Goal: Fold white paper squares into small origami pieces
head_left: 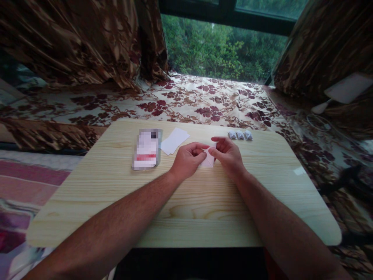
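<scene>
Both of my hands meet over the far middle of a light wooden table (pixel 186 202). My left hand (pixel 188 158) and my right hand (pixel 229 154) pinch a small folded piece of white paper (pixel 208 159) between their fingertips, just above the tabletop. A loose white paper sheet (pixel 174 140) lies flat just left of my hands. Three small folded paper shapes (pixel 240 135) sit in a row near the table's far edge, to the right of my right hand.
A blurred white and red packet (pixel 146 149) lies on the table to the left of the sheet. Behind the table runs a floral cushioned ledge (pixel 204 101) under a window, with brown patterned curtains (pixel 75 39) at both sides.
</scene>
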A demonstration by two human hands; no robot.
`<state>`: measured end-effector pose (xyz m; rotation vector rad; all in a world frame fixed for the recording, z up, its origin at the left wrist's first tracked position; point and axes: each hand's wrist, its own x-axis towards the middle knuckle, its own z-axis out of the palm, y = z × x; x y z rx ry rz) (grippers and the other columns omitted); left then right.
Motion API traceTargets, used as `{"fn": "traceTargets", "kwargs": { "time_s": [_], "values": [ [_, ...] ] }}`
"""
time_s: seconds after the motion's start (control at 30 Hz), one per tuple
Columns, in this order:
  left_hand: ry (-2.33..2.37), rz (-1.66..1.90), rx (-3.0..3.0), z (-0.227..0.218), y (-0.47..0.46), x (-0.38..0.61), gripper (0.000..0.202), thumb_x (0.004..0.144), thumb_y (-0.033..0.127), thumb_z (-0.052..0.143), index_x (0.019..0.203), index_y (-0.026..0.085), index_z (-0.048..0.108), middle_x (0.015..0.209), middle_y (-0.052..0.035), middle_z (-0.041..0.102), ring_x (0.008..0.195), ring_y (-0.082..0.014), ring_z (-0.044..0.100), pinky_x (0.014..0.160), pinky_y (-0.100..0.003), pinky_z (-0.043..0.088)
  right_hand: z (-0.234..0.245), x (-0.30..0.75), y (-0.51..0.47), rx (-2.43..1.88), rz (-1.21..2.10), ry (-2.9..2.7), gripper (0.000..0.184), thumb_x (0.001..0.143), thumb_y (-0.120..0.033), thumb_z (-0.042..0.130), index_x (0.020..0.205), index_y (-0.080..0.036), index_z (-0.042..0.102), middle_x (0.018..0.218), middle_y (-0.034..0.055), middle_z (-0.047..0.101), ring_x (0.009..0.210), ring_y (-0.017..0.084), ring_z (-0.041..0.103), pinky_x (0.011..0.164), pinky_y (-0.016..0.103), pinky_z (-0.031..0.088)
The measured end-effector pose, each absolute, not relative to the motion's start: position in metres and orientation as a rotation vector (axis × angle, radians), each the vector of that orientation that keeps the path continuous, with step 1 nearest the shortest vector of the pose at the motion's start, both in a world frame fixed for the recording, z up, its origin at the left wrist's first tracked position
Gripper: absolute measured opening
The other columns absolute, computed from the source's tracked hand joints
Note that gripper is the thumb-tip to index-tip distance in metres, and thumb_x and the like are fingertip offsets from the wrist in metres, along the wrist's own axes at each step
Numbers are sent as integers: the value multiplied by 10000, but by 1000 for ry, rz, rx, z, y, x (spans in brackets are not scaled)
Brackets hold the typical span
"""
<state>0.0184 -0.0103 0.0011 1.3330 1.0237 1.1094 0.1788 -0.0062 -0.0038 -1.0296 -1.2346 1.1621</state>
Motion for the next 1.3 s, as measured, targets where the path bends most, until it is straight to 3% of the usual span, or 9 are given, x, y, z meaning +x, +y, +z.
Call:
{"fn": "traceTargets", "kwargs": {
  "time_s": [0.1, 0.23, 1.3],
  "values": [
    [1022, 1114, 1332, 0, -10, 18, 306, 730, 238, 690, 1014, 133, 729, 609, 22, 612, 484, -63, 454, 455, -191, 302, -4, 181, -6, -1063, 1179, -1219, 250, 737, -376, 760, 830, -166, 661, 612, -26, 615, 496, 100, 528, 476, 239, 425],
    [1017, 1123, 1345, 1, -11, 18, 324, 729, 222, 676, 1037, 139, 733, 609, 23, 602, 486, -60, 430, 461, -193, 288, -4, 184, -5, -1091, 1165, -1213, 237, 760, -375, 738, 692, -165, 649, 528, -22, 600, 456, 99, 518, 461, 232, 396],
    [996, 1099, 1330, -1, -10, 19, 325, 707, 199, 670, 1016, 159, 761, 585, 32, 582, 461, -46, 362, 439, -191, 238, -3, 183, -6, -1083, 1044, -1124, 94, 740, -225, 686, 662, -187, 650, 507, -33, 576, 462, 101, 494, 466, 239, 358]
  ]
}}
